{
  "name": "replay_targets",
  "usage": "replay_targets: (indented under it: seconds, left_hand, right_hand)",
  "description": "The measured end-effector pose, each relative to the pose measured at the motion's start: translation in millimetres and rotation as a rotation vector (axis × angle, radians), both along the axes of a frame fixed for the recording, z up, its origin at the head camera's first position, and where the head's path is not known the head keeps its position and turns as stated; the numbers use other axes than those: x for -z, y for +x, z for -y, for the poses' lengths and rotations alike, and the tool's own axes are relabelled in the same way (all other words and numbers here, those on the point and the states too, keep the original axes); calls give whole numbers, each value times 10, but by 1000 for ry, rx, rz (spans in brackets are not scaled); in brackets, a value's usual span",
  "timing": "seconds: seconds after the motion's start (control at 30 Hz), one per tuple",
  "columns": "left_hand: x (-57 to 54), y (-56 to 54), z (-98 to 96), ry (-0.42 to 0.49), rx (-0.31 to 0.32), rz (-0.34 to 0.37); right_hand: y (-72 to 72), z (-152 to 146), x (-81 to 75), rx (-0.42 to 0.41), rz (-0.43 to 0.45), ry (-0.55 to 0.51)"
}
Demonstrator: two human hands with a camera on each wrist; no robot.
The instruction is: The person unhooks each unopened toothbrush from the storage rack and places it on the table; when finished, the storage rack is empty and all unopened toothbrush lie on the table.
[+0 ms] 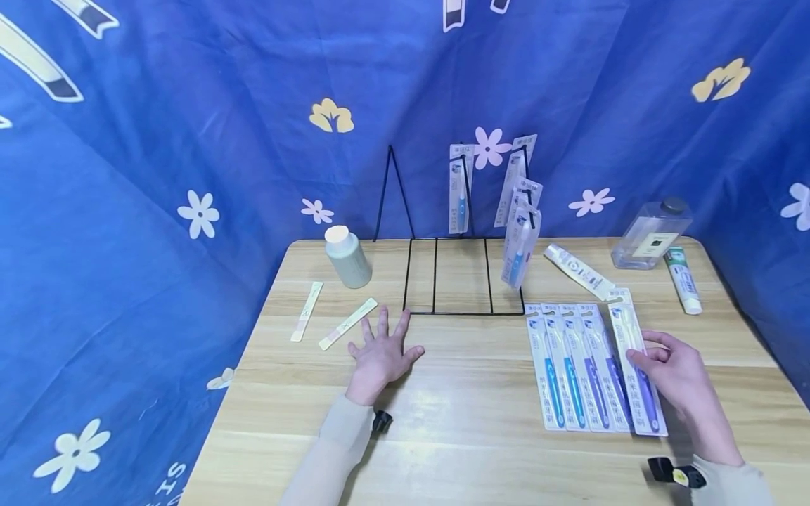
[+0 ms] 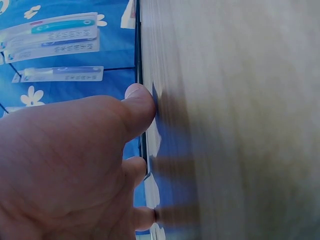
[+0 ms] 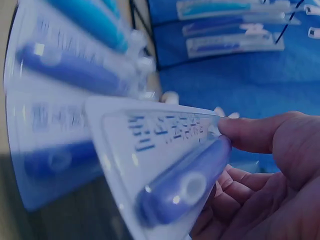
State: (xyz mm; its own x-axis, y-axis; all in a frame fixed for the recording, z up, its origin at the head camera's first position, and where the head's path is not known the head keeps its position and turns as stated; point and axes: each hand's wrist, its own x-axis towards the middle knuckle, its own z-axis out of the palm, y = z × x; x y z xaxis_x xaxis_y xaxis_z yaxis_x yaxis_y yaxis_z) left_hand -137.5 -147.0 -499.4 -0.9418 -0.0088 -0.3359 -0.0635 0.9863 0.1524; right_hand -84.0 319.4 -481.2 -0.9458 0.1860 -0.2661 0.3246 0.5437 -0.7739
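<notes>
My right hand pinches a packaged toothbrush with a purple handle between thumb and fingers. In the right wrist view that pack is tilted and lifted off its neighbours. Just left of it, several packaged toothbrushes, blue and purple, lie side by side on the table. Palm down, my left hand rests on the table with fingers spread, by the front left corner of a black wire rack. Toothbrush packs hang from the rack's hooks, one cluster at the right and another further left.
Two paper strips and a grey-green bottle with a white cap are at the left. On the back right are a white tube, a clear bottle with a dark cap and a toothpaste tube. Blue cloth hangs behind.
</notes>
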Motion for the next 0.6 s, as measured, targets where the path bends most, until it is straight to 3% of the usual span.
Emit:
replay_targets:
  seconds: [0.2,0.43,0.6]
  left_hand:
    - [1,7,4,0,0,1]
    - [1,11,5,4,-5,0]
    - [-1,17,4,4,-8,5]
  right_hand:
    - [-125,-141,144,8,77,45]
    - [-210,-166,269,-38,128,29]
    - [-221,-146,288,-44,151,119]
